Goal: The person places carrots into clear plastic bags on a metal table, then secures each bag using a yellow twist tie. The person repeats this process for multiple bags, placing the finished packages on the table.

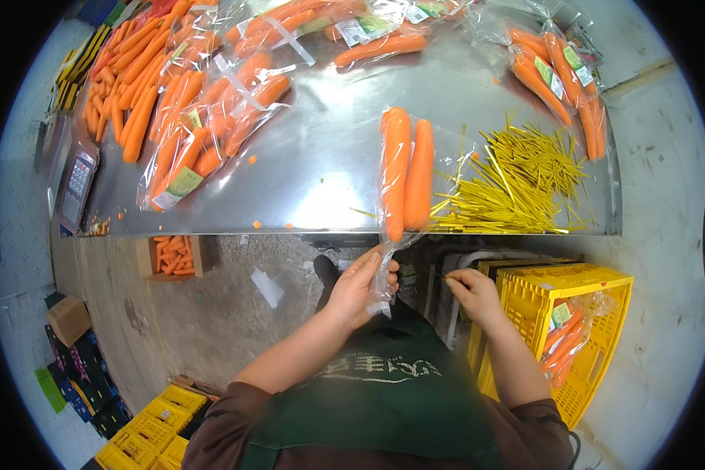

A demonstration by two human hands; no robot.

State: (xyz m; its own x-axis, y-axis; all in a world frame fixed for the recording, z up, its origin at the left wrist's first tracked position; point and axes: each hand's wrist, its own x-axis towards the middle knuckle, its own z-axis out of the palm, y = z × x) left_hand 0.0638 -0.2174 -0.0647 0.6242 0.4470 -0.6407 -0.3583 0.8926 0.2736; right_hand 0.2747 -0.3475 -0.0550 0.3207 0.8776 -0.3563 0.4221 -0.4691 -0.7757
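My left hand (364, 285) is closed around the gathered neck of a clear plastic bag of carrots (396, 176), which lies on the steel table (305, 147) near its front edge. To the right, my right hand (471, 292) pinches a thin strip between thumb and fingertips, apart from the bag; the strip looks like a twist tie but is hard to make out. A heap of yellow-gold twist ties (505, 194) lies right of the bag. More bagged carrots (211, 117) rest at the table's left, beside a pile of loose carrots (144, 76).
Labelled carrot bags (558, 88) lie at the table's back right. A yellow plastic crate (605, 282) with bagged carrots stands at my right. Below the table are a cardboard box (147, 258) of carrots and, lower left, yellow crates (153, 423). A keypad device (77, 182) sits at the table's left end.
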